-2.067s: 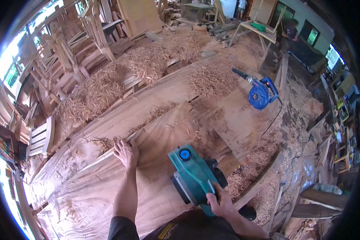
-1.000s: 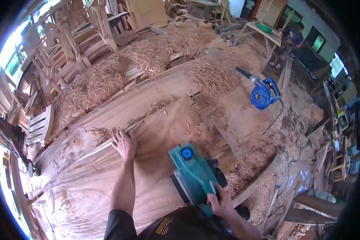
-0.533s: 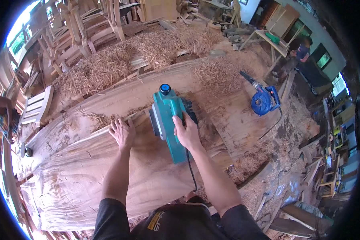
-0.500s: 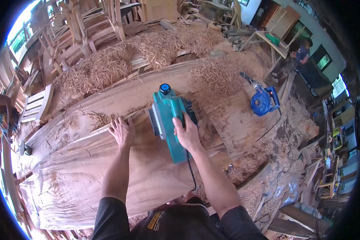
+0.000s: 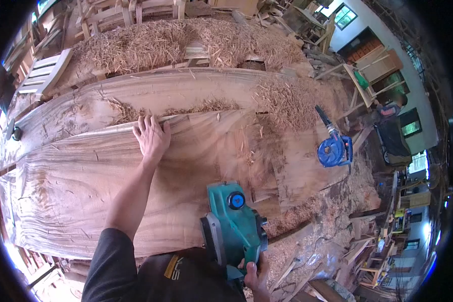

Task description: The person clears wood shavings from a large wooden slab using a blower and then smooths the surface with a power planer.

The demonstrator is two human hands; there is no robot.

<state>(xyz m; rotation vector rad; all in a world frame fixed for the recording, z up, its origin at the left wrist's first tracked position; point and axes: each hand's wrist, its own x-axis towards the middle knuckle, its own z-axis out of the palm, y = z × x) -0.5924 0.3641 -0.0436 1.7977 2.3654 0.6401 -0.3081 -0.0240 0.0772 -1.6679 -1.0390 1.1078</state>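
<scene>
A teal electric planer point(image 5: 239, 224) with a blue-topped knob is close to my body, at the near edge of the wooden slab point(image 5: 95, 186). My right hand point(image 5: 257, 277) is wrapped round its rear handle. Part of that hand is hidden behind the tool. Farther up, my left hand point(image 5: 152, 139) lies on the far edge of the slab with its fingers spread, holding nothing. Wavy dark grain runs along the slab's surface. Shavings point(image 5: 204, 106) are strewn just beyond its far edge.
A blue blower point(image 5: 333, 150) rests on a board to the right. Shavings are heaped point(image 5: 136, 45) at the back, near wooden chair frames point(image 5: 105, 20). Another person point(image 5: 390, 109) is at the far right by a work table point(image 5: 360, 83). Wood scraps litter the right-hand floor.
My right hand has drawn the planer from the slab's middle back toward my body. The left hand stays at the slab's far edge. The view has shifted.
</scene>
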